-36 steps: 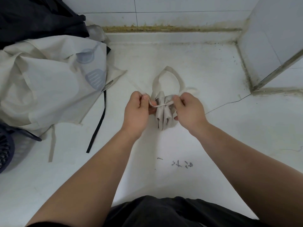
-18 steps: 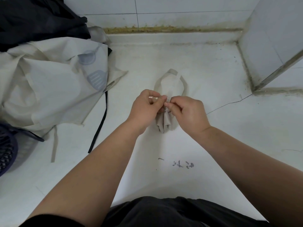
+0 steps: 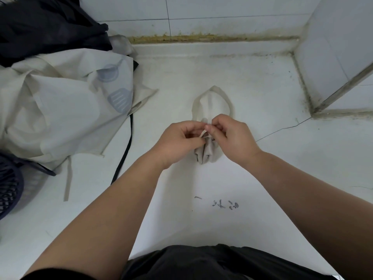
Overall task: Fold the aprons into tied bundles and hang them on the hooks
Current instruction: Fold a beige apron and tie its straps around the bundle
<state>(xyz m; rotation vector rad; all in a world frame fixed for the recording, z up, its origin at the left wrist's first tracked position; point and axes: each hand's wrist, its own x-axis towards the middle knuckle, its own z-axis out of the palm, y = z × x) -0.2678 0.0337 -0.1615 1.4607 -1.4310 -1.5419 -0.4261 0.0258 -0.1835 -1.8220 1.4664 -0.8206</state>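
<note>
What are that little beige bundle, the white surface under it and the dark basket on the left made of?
Beige bundle: woven cloth, matte, likely cotton or a blend; it pleats softly. White surface: probably glazed tile or stone, smooth with a faint sheen and a hairline crack. Dark basket: likely moulded plastic, judging by its open mesh.

both hands [image 3: 207, 138] pinching strap [image 3: 202, 133], apron bundle [image 3: 206, 153]

The white bench [image 3: 262, 178] carried a folded apron bundle [image 3: 207, 154] at its middle, a loose pale apron [image 3: 60, 118] and a basket [image 3: 8, 188] along its left edge, and dark cloth [image 3: 50, 27] in its far left corner.
</note>
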